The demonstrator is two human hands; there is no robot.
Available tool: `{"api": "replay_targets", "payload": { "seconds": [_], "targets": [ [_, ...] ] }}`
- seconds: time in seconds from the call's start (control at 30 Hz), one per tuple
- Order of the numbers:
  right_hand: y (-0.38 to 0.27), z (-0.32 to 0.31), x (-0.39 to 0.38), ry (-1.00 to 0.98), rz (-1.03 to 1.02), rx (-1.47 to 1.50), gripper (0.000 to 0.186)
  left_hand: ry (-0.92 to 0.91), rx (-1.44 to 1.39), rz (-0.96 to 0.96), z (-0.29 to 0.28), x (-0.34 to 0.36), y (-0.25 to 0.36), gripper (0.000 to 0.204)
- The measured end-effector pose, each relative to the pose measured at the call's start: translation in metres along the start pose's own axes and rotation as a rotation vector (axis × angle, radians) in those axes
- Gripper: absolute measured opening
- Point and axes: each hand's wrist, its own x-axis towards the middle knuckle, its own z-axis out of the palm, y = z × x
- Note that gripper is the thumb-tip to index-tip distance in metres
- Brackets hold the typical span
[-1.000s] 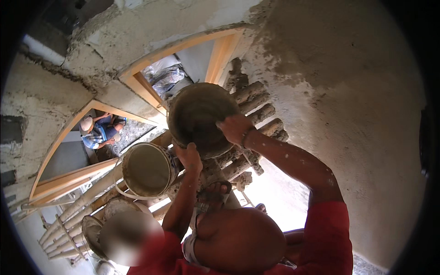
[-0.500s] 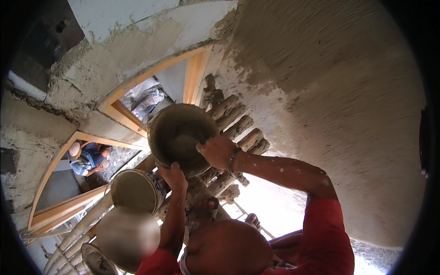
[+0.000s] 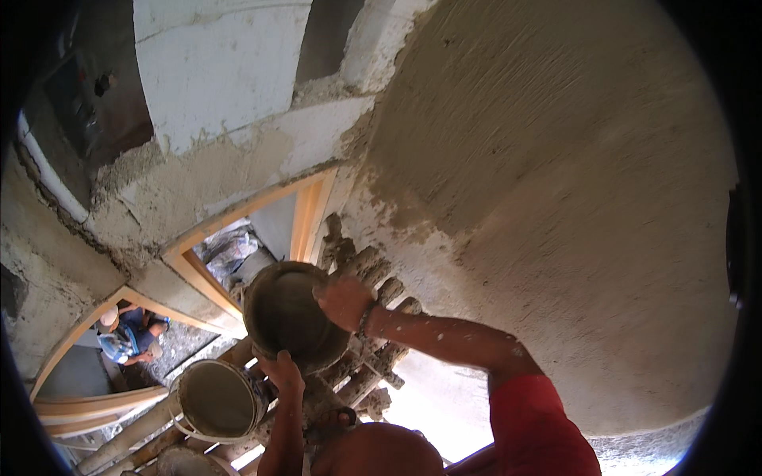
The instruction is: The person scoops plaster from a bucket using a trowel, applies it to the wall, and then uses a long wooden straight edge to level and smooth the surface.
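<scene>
A round, dark basin, caked with grey mortar, is tilted so that I see into it. A smooth grey layer shows inside. My left hand is closed on its near rim, thumb uppermost. On the right side of the rim, my right hand is closed too, slightly smeared by motion, with a dark bracelet at the wrist. A bucket with a wire handle and grey mortar in it stands left of my left forearm. Below it, a second round container is partly cut off.
Rough, mortar-crusted poles form a platform under the basin, with bright gaps between. A plastered wall rises at right. Wooden frames surround openings at left; through one, a person in a cap is seen below.
Both hands and the basin now sit lower and slightly left in the picture. The whole surroundings have shifted down as well, with more wall showing above. The grip looks the same.
</scene>
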Motion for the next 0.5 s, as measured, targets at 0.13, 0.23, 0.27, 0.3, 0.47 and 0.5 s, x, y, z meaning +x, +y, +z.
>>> {"api": "replay_targets", "payload": {
  "seconds": [0.13, 0.23, 0.27, 0.3, 0.47, 0.5],
  "targets": [
    [-0.002, 0.085, -0.029, -0.213, -0.004, 0.011, 0.017, -0.052, 0.000, 0.010, 0.011, 0.001, -0.041, 0.078],
    [-0.022, 0.054, -0.032, -0.307, -0.033, 0.129, 0.017, -0.073, -0.015, 0.045, 0.007, 0.000, -0.012, 0.079],
    [-0.027, 0.029, -0.033, -0.326, -0.060, 0.155, 0.017, -0.051, -0.027, 0.059, 0.003, 0.003, -0.014, 0.079],
    [-0.031, 0.001, -0.035, -0.346, -0.087, 0.181, 0.018, -0.029, -0.039, 0.073, -0.001, 0.006, -0.018, 0.079],
    [-0.012, 0.043, -0.035, -0.356, -0.108, 0.107, 0.018, -0.025, -0.048, 0.001, 0.003, 0.002, -0.038, 0.078],
    [-0.014, 0.051, -0.018, -0.332, -0.061, 0.076, 0.018, 0.021, -0.050, -0.009, -0.003, 0.005, -0.042, 0.078]
  ]
}}
